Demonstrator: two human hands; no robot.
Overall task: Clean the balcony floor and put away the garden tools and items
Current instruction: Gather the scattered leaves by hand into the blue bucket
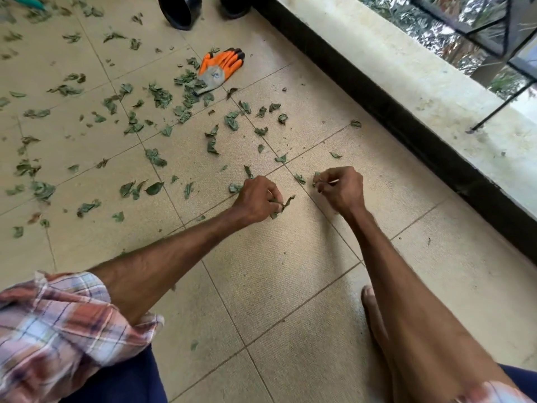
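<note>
Soft daylight, blurred wide-angle edges

Dull green leaves [154,188] dot the beige floor tiles [279,280] with their darker grout grid. The glove [222,66], upper centre, is orange and grey with black fingertips. At lower left, the sleeve [58,321] shows a pink, white and blue plaid.

We see a home balcony: beige floor tiles [290,286] strewn with leaves [158,96], a gardening glove [222,66] and black pot [181,10] at top, a stone ledge [406,82] and metal railing [511,24] upper right, trees [430,27] beyond.
</note>
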